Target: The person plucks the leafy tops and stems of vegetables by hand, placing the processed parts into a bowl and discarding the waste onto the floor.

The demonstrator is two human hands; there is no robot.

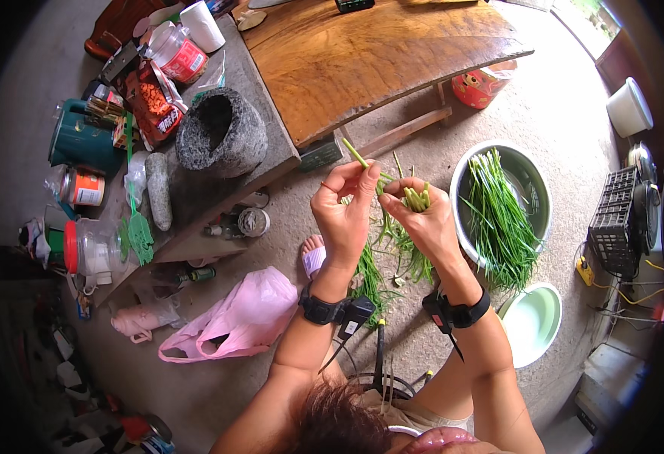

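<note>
My left hand (340,213) pinches a single green stem (356,153) between thumb and fingertips, and its cut end points up and left. Close beside it, my right hand (428,218) is closed around a small bunch of thick green stems (416,198), their ends showing above the fist. Leafy greens hang below this hand. Under both hands, more long green leaves (370,272) lie on the concrete floor with loose scraps. To the right, a metal basin (546,218) holds a large bundle of thin green leaves, probably chives (496,221), which droops over the near rim.
A pale green basin (542,323) sits near my right forearm. On the left are a pink plastic bag (247,315) and a table bearing a stone mortar (224,130), stone pestle (158,190) and jars. A wooden tabletop (360,62) spans the far side; a black crate (613,218) stands right.
</note>
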